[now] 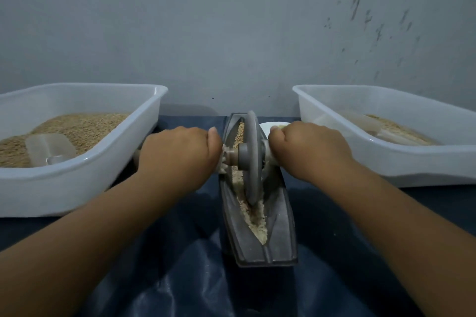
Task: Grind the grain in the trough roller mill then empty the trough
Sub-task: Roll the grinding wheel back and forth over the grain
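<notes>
Trough mill (257, 226) on dark blue cloth (180, 278) | grey stained wall (231, 33) | left hand (177, 154), right hand (311, 149) grip axle handles

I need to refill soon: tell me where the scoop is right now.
In the head view the clear scoop lies on the grain inside the left tub, near its front, left of the left hand and the trough mill.
</notes>
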{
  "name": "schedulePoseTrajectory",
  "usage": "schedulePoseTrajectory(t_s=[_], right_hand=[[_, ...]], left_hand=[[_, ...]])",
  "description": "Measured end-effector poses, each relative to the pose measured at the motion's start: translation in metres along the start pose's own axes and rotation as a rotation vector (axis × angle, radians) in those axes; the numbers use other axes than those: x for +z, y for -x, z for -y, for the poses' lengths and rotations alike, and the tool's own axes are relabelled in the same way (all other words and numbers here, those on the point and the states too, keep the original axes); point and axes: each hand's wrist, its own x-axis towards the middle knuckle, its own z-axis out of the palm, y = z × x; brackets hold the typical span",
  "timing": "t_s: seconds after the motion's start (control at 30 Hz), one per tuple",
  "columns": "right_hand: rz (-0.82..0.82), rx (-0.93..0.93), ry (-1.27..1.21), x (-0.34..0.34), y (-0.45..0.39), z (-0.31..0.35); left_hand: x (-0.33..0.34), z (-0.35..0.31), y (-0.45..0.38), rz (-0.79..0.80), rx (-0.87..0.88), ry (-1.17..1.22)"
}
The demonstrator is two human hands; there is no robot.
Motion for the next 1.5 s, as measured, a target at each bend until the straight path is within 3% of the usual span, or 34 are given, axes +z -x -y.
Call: schedulePoseTrajectory(t_s=[0.1,0.23,0.33,0.53,0.6,0.7,0.87,0.97,1.17,1.4,1.5], right_hand=[[0.025,-0.017,0.142,0.010,-0.028,-0.003],[0.057,-0.005,0.151,0.013,-0.039,-0.006],[0.045,-0.105,0.222,0.007,-0.026,-0.004],[0.198,-0.170,0.310,-0.015,0.001,0.003],[0.247,-0.116,0.268,-0.022,0.011,0.000],[0.318,-0.238,0.414,-0.027,0.016,-0.004],[0.137,-0.315,0.500,-0.013,0.012,-0.006],[0.018,-0.238,0.428,0.001,-0.002,-0.009],[0.041,-0.126,0.262,0.019,-0.043,-0.012],[0.013,-0.271,0.377,0.005,-0.012,-0.001],[-0.003,-0.205,0.297,-0.001,0.012,-0.005]], left_hand=[[0.015,0.003,-0.028,-0.018,-0.064,0.003],[0.021,0.004,-0.036,-0.045,-0.072,-0.026],[0.016,0.002,-0.028,-0.075,-0.083,0.018],[-0.002,0.007,-0.002,0.057,0.063,0.099],[-0.009,0.009,0.008,0.025,0.111,0.091],[-0.015,0.008,0.017,-0.065,0.142,0.061],[-0.006,0.001,0.012,-0.053,0.065,0.019],[0.003,0.002,-0.005,-0.083,0.012,-0.003],[0.015,0.002,-0.044,-0.103,-0.118,0.147],[0.006,0.002,-0.015,0.025,-0.028,0.074],[-0.005,0.003,0.001,0.006,0.045,0.105]])
